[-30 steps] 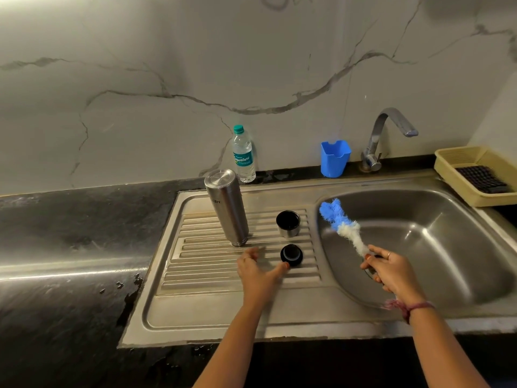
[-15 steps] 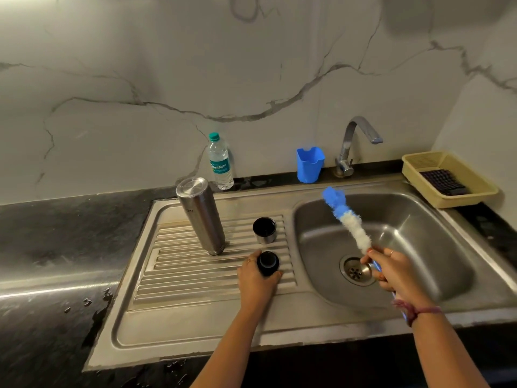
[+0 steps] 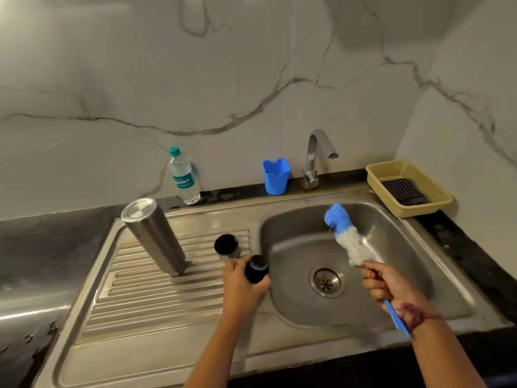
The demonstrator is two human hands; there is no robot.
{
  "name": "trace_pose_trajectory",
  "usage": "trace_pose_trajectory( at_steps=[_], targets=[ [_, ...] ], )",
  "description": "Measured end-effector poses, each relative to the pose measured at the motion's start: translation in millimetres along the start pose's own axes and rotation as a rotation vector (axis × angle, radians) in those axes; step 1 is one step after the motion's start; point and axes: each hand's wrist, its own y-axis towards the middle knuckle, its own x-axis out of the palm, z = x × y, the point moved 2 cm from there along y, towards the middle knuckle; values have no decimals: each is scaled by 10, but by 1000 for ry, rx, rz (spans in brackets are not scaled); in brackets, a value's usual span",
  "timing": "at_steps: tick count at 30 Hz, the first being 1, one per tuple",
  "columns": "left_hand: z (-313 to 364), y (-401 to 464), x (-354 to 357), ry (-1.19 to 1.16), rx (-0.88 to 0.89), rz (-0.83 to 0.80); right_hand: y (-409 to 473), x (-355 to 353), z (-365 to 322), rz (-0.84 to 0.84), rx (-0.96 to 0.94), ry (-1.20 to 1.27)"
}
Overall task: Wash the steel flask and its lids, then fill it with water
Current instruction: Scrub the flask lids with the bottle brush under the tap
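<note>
Lifted off the drainboard since earlier, black inner lid [image 3: 256, 268] gripped in left hand [image 3: 242, 287] at basin edge, right hand [image 3: 387, 284] closed around bottle brush [image 3: 347, 236], handle partly hidden, steel flask [image 3: 154, 236] inverted on drainboard [image 3: 140, 298], steel cup lid [image 3: 227, 246] beside it.

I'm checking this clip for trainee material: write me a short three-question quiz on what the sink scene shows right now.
1. True or false: the steel flask stands upside down on the draining board.
2. Which hand holds the bottle brush? A) left hand B) right hand C) neither
3. Fill in: the left hand holds the black inner lid, while the steel cup lid stands on the ____.

Key
1. True: its closed base faces up.
2. B: the right hand grips the handle over the sink basin.
3. draining board
</note>
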Motion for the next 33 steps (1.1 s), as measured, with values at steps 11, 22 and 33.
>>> trace_pose_trajectory(
  at_steps=[11,22,33],
  targets=[
    [731,605,718,151,52,-281,112,-402,-400,186,-126,-505],
    [1412,1499,1298,440,154,-361,149,-693,-761,178,-414,-897],
    [1607,2135,1544,801,154,-523,301,-792,-802,175,-404,-926]
  ],
)
